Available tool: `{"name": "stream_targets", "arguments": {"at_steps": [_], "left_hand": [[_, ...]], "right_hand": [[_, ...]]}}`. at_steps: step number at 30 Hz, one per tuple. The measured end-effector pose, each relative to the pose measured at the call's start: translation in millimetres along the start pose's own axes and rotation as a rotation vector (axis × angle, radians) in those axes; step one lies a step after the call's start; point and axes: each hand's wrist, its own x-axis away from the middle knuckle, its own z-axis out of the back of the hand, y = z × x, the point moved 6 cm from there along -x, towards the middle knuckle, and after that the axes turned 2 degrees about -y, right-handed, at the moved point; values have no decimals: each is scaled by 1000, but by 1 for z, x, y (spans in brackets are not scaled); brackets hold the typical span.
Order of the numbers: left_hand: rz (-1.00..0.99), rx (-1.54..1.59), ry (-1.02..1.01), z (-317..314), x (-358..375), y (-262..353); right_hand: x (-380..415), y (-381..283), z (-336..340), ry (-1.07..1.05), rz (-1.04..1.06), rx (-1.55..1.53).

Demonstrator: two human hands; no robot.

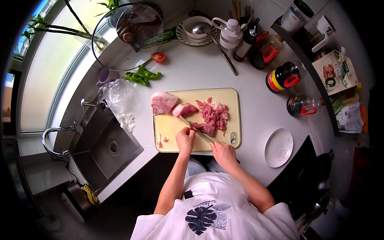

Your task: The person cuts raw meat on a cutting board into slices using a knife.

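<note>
On the cream cutting board [172, 132], my right hand [225, 154] is wrapped round the handle of a knife [205, 137]. The blade slants up and left across the board, beside a strip of raw meat [205, 127]. My left hand [185, 141] is closed against the near side of the blade, and what its fingers hold is hidden. A large chunk of raw meat [163, 103] lies at the board's far left, with a smaller piece [184, 109] next to it. Cut meat slices [215, 115] are heaped on the right half. Small scraps [159, 143] lie at the near left.
Left of the board are a sink [108, 154], a plastic bag [117, 95], green peppers [142, 76] and a halved tomato [158, 57]. A white plate [279, 147] lies to the right. Sauce bottles [282, 77] stand along the right wall, and a bowl [195, 29] sits at the back.
</note>
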Motion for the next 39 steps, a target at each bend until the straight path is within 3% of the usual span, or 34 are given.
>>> {"name": "stream_targets", "arguments": {"at_steps": [12, 15, 17, 21, 28, 31, 34, 36, 38, 39], "left_hand": [[-46, 52, 35, -2, 14, -8], [29, 131, 24, 2, 19, -11], [175, 236, -63, 7, 24, -16], [207, 582, -285, 5, 21, -27], [253, 891, -416, 25, 34, -17], [212, 730, -322, 43, 32, -27], [-249, 207, -3, 82, 30, -20], [-280, -175, 146, 107, 38, -11], [-297, -161, 207, 118, 35, -15], [-376, -356, 243, 123, 36, -7]], "right_hand": [[7, 1, 1, -50, -7, 163], [-5, -5, 2, -50, 9, 166], [-7, -6, 9, -38, 22, 144], [-5, 18, 24, -6, -3, -40], [14, 15, 45, 1, 46, -58], [21, 9, 45, 3, 82, -62], [23, 9, 39, 0, 90, -84], [25, 6, 36, -5, 90, -90], [25, 4, 33, -14, 89, -95], [26, 2, 32, -9, 105, -93]]}}
